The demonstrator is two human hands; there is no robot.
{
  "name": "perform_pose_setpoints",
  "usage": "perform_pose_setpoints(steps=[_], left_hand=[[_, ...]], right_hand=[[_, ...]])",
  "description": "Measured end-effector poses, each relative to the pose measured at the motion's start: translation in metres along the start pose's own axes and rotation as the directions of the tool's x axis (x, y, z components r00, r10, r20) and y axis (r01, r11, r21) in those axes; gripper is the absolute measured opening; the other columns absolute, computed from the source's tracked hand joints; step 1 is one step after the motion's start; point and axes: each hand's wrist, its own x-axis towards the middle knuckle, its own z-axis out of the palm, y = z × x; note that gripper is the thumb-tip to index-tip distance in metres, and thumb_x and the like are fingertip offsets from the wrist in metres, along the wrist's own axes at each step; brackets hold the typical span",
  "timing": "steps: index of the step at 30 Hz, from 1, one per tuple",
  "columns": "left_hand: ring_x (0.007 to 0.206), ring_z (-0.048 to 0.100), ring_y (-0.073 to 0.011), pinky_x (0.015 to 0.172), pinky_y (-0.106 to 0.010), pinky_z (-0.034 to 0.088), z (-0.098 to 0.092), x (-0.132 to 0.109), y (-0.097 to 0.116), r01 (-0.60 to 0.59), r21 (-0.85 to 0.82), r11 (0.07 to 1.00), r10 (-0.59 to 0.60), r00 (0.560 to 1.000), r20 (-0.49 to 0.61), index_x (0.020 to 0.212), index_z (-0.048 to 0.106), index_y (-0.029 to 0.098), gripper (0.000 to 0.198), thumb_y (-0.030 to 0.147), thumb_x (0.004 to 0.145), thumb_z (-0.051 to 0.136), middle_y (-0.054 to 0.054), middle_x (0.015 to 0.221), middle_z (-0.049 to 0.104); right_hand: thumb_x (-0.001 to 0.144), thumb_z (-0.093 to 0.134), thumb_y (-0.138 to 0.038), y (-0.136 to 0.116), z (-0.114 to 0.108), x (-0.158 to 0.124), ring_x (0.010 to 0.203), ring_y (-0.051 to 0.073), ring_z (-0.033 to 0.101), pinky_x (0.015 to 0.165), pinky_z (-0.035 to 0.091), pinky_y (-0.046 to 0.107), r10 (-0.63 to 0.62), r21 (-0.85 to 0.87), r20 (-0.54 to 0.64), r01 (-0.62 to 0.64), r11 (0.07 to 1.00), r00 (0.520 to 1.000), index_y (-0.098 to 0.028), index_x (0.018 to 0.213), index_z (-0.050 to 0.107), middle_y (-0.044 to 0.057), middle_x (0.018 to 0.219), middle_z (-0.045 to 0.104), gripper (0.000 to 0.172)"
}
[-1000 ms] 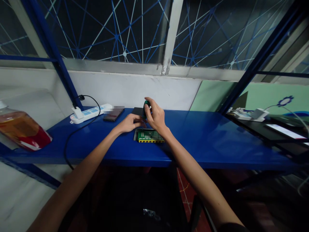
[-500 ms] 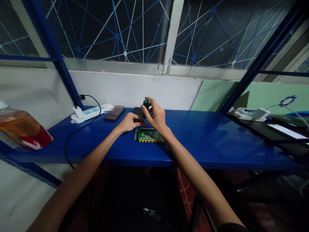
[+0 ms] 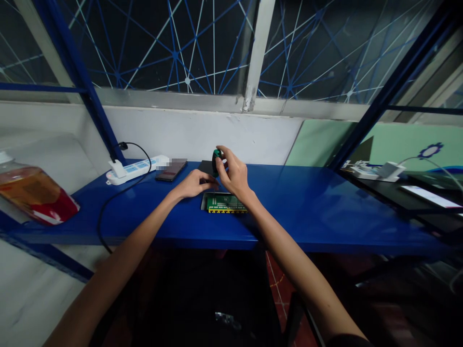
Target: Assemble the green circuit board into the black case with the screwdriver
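Note:
My right hand (image 3: pixel 235 172) is closed around the upright handle of a screwdriver (image 3: pixel 216 163), black with a green top. The screwdriver's thin shaft points down at a green circuit board (image 3: pixel 226 200) with a row of yellow ports along its front edge. The board sits in a shallow metal tray-like casing (image 3: pixel 204 202) on the blue table. Just left of the shaft, my left hand (image 3: pixel 194 183) has its thumb and fingers pinched together above the board's back left corner. What those fingertips hold, if anything, is too small to make out.
Behind my hands lies a dark flat object (image 3: pixel 207 166), partly hidden. A phone (image 3: pixel 171 170) and a white power strip (image 3: pixel 135 169) with a black cable (image 3: pixel 104 207) are at the left, near a bottle (image 3: pixel 36 193). The blue table (image 3: pixel 300 207) extends right, towards a lit phone (image 3: pixel 430 196).
The screwdriver's handle has shifted slightly left and turned a little in my right fingers, which have changed position on it. My left hand stays in nearly the same place.

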Motion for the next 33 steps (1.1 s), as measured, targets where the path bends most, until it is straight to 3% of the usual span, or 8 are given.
perform_pose_setpoints(steps=[5, 11, 25, 33], left_hand=[[0.082, 0.069, -0.0205, 0.078, -0.032, 0.050, 0.0023, -0.0002, 0.0002, 0.003, 0.013, 1.000, -0.003, 1.000, -0.018, 0.090, 0.077, 0.016, 0.021, 0.031, 0.079, 0.066, -0.009, 0.090, 0.076], [0.075, 0.067, -0.0191, 0.073, -0.031, 0.050, 0.0056, -0.0003, -0.0020, 0.045, 0.006, 0.999, -0.044, 0.992, -0.118, 0.081, 0.076, 0.015, 0.019, 0.032, 0.075, 0.070, -0.008, 0.083, 0.076], [0.084, 0.068, -0.0212, 0.082, -0.034, 0.049, -0.0001, 0.0000, 0.0002, 0.000, 0.036, 0.999, -0.001, 1.000, 0.008, 0.090, 0.076, 0.016, 0.021, 0.028, 0.081, 0.062, -0.008, 0.088, 0.076], [0.076, 0.066, -0.0198, 0.076, -0.032, 0.048, 0.0035, -0.0016, -0.0009, 0.021, 0.069, 0.997, -0.015, 0.997, -0.078, 0.081, 0.076, 0.014, 0.022, 0.035, 0.076, 0.070, -0.008, 0.082, 0.075]], right_hand=[[0.097, 0.036, -0.031, 0.0013, 0.0004, -0.0006, 0.073, 0.016, 0.064, 0.064, 0.049, 0.031, -0.001, -0.005, -0.006, 0.001, 1.000, 1.000, -0.020, 0.130, 0.050, 0.008, 0.109, 0.068, 0.037], [0.094, 0.044, -0.038, -0.0006, 0.0010, 0.0001, 0.072, 0.016, 0.065, 0.059, 0.047, 0.030, 0.014, -0.021, -0.025, -0.015, 1.000, 1.000, -0.021, 0.128, 0.051, 0.007, 0.106, 0.069, 0.039], [0.092, 0.043, -0.036, -0.0008, -0.0003, -0.0012, 0.067, 0.013, 0.062, 0.058, 0.046, 0.028, -0.004, -0.025, 0.006, 0.004, 1.000, 1.000, -0.022, 0.129, 0.048, 0.005, 0.104, 0.068, 0.040], [0.090, 0.048, -0.039, 0.0006, 0.0020, -0.0007, 0.070, 0.015, 0.063, 0.058, 0.046, 0.029, -0.009, -0.057, -0.028, 0.007, 0.998, 1.000, -0.021, 0.129, 0.048, 0.006, 0.103, 0.068, 0.043]])
